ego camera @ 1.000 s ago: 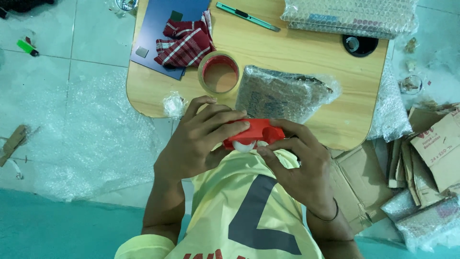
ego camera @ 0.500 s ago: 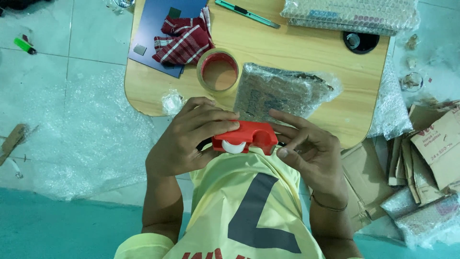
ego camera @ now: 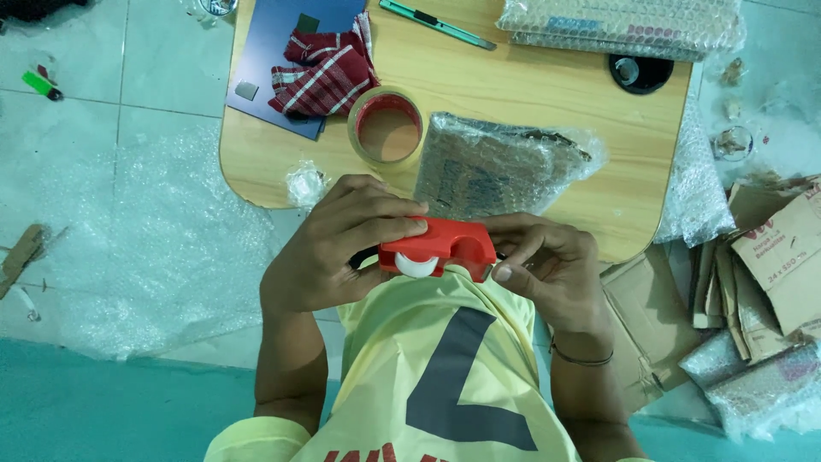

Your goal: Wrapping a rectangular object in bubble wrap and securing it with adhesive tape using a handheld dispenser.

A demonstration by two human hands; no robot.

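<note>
A red tape dispenser with a white roller is held between both hands, close to my chest and just in front of the low wooden table. My left hand wraps over its left end, fingers on top. My right hand pinches its right end, thumb underneath. Just beyond the dispenser lies a bubble-wrapped package on the table, and a roll of brown tape stands to its left.
On the table: a red checked cloth on a dark blue board, a green cutter, a bubble-wrap bundle, a black round object. Bubble wrap sheet covers the floor left; folded cardboard lies right.
The dispenser has come out from under my hands and turned so its red body and white roller show. My right hand shifted to its right end.
</note>
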